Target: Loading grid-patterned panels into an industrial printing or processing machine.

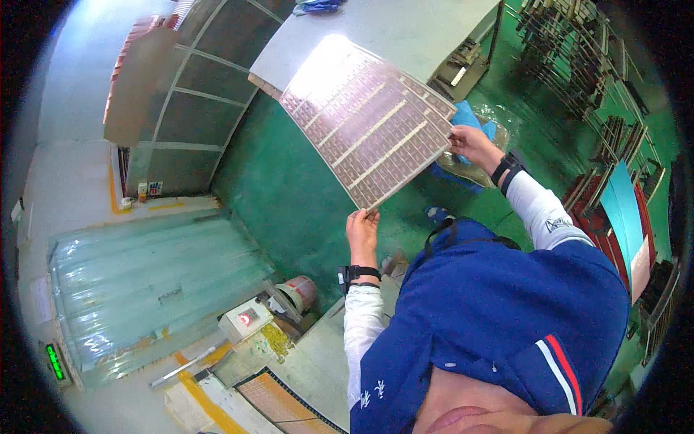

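Observation:
A large, thin, glossy panel [361, 119] with a brownish grid of small cells and pale strips stretches out in front of me. Its near corner is pinched by my left hand [363, 233], fingers closed on the edge. At the right corner, my right hand [475, 147] grips the same panel, thumb on top. A second, similar panel [426, 95] shows partly from under its right edge; whether the right hand holds that one too I cannot tell. The far end of the panels overlaps the white table [405, 29], and bright glare washes out its far left part.
Racks of metal rods [571, 58] stand at the right. Blue plastic and clear wrap [481, 134] lie beyond my right hand. A translucent strip curtain [155, 278] hangs at the left. Near it are a white box with a red display [246, 318] and a bucket [298, 293].

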Tool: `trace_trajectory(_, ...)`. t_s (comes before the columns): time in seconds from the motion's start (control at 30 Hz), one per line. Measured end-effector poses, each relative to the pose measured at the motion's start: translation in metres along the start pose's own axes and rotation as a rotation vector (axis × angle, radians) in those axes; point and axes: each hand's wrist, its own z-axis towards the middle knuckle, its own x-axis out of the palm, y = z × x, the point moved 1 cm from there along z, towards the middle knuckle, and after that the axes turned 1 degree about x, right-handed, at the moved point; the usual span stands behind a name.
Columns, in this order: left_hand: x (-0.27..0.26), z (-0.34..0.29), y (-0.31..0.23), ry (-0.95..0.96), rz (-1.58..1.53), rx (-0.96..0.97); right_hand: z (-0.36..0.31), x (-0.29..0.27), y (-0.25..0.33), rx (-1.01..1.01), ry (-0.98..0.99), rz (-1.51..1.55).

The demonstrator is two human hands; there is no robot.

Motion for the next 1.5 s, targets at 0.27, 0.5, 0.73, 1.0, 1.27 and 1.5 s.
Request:
trace_trajectory(0.27,-0.012,-0.007,0.007,-0.101,-0.207,-0.015,0.004,-0.060,0.038,-0.146,-0.112,0.188)
trace_trajectory(0.5,0.015,-0.010,0.017,-0.112,-0.351,-0.105,0.008,-0.016,0.012,0.168,0.018,0.102)
trace_trajectory(0.73,0.037,-0.034,-0.009,0.068,-0.413,0.060,-0.032,0.035,0.045,0.222,0.335,-0.030)
trace_trajectory(1.0,0.048,-0.073,-0.006,0.131,-0.482,0.348,-0.017,0.054,0.069,0.210,0.563,-0.078)
trace_trajectory(1.27,0.074,-0.160,0.025,-0.021,-0.676,0.647,-0.001,0.134,0.120,0.405,0.910,-0.274)
trace_trajectory(1.5,0.123,-0.267,0.072,-0.242,-0.764,0.774,-0.046,0.212,0.152,0.498,1.026,-0.415)
